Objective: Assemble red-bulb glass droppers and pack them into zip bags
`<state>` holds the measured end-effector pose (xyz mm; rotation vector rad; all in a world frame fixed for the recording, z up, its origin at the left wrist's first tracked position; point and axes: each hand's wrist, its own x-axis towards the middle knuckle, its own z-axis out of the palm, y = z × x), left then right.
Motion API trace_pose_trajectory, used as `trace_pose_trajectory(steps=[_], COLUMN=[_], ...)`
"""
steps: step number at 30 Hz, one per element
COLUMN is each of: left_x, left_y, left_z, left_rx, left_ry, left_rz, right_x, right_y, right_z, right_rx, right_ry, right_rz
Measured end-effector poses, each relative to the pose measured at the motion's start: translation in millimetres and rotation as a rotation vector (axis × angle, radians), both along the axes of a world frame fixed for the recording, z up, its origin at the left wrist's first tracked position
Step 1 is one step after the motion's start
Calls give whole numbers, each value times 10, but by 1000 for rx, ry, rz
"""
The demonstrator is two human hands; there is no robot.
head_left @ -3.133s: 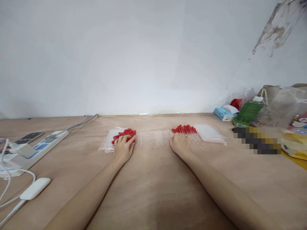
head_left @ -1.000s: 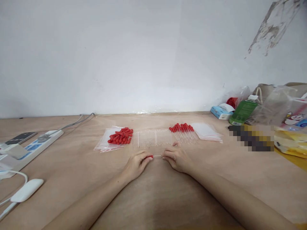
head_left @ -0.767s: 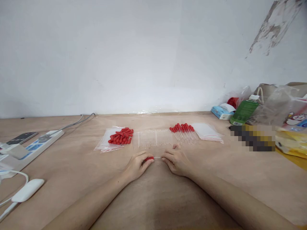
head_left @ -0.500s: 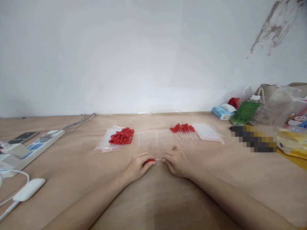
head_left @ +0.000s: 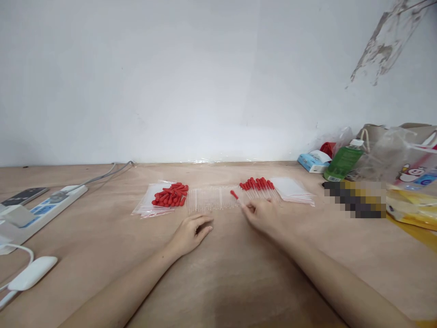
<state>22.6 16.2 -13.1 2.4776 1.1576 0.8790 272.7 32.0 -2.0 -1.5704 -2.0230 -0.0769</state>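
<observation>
One red-bulbed dropper point(head_left: 234, 195) was pinched in my right hand point(head_left: 262, 215), just left of the red-topped bunch point(head_left: 257, 183), my left hand point(head_left: 190, 232) loosely curled, thumb apart, around nothing visible, and I judged the dropper light, soft-bulbed, perhaps brittle, best gripped gently by the stem.

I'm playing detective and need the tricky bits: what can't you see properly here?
All in the head view:
Dropper: the fingers of the right hand hide part of its tube.
Red-bulbed droppers: the same hand covers some lower ends.
Clear tubes: too thin and see-through to count.
Pixelated patch: blocky squares hide what lies there.
Power strip: cut off by the left edge.
</observation>
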Motion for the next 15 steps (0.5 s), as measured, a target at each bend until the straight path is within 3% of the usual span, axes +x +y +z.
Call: trace_pose_trajectory(steps=[5,10,15], left_x=[11,1,9], left_y=[0,7,7], left_z=[-6,-21,-8], left_rx=[-6,0,-1], left_ry=[6,-3,16], left_rz=[-29,-26,-33], right_x=[151,113,63], right_y=[384,611,582], right_z=[69,10,-62], right_rx=[-126,-177,-126], right_ry=[90,57,-21], right_rz=[-349,-427,-459])
